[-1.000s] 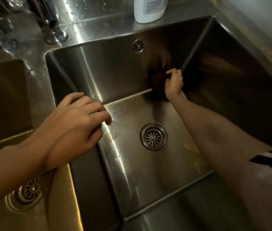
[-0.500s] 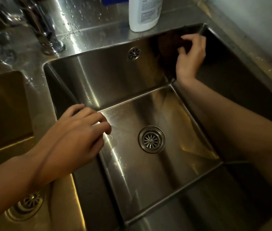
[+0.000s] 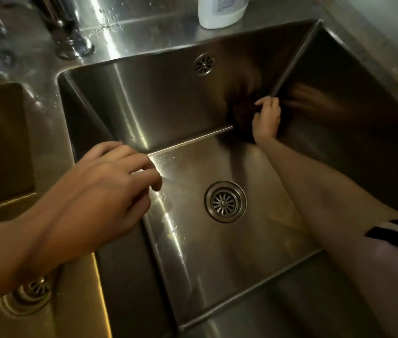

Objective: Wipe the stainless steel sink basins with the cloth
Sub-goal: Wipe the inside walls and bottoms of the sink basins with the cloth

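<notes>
The right stainless steel basin [image 3: 158, 111] fills the middle of the view, with a round drain [image 3: 225, 201] in its floor. My right hand [image 3: 266, 119] reaches deep into the far right corner and grips a dark brown cloth [image 3: 243, 113], pressing it against the back wall low down near the floor. My left hand [image 3: 110, 186] hovers over the divider between the two basins, fingers loosely curled, holding nothing. The left basin [image 3: 0, 147] lies at the left, its drain [image 3: 30, 291] partly hidden under my left forearm.
A white plastic bottle [image 3: 222, 11] stands on the rim behind the right basin. The tap base [image 3: 71, 42] rises at the back left, with water drops around it. An overflow hole [image 3: 204, 64] sits in the back wall.
My right hand with the cloth went up to the top of the corner, then came back down to the bottom of the back wall. My left hand has hardly moved.
</notes>
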Demonstrator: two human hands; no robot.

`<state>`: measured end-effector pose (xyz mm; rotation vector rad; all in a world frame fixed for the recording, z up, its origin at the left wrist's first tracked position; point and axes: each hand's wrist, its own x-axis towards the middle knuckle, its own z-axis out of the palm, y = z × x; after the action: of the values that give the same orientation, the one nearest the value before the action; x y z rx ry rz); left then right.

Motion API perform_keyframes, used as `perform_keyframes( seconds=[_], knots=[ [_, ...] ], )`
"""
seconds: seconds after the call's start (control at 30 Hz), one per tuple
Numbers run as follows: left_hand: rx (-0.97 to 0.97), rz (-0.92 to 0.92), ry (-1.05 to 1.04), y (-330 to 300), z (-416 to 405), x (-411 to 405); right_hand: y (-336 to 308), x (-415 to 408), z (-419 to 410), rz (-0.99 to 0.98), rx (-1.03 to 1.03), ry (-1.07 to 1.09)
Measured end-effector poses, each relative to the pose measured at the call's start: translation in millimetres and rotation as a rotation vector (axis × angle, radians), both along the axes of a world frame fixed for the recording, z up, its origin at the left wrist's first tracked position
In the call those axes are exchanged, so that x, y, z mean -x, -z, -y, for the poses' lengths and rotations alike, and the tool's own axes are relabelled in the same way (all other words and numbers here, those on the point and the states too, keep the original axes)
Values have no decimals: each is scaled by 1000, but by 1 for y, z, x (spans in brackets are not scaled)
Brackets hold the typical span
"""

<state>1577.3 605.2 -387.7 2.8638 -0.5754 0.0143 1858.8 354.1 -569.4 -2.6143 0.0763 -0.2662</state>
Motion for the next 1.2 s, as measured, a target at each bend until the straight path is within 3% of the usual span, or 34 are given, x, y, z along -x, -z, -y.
perform_keyframes(
  seconds=[0.17, 0.43, 0.5, 0.67, 0.8, 0.9, 1.0, 1.1, 1.2],
  knots=[
    [9, -30, 1, -1, -1, -2, -12, 6, -9, 115, -148, 151],
    [-55, -85, -16, -11, 5, 0, -118, -8, 0, 522, -488, 293],
    [-65, -86, -12, -12, 6, 1, -127, -9, -2, 538, -453, 280],
    [-64, -40, 10, -6, 4, 0, -88, -3, 4, 459, -43, 168],
    [-29, -45, 10, -3, 2, -2, -28, 0, 19, 224, 135, -16],
    [-10, -29, 0, -3, 3, -1, 15, 18, 17, 27, 58, -14],
    [2, -15, 12, -4, 4, 0, 34, 40, -9, 12, -136, 92],
    [6, -17, 5, -5, 4, -1, 34, 53, -34, 7, -394, 303],
    [-16, -30, -4, -4, 4, 1, 34, 60, -40, -79, -463, 535]
  ],
)
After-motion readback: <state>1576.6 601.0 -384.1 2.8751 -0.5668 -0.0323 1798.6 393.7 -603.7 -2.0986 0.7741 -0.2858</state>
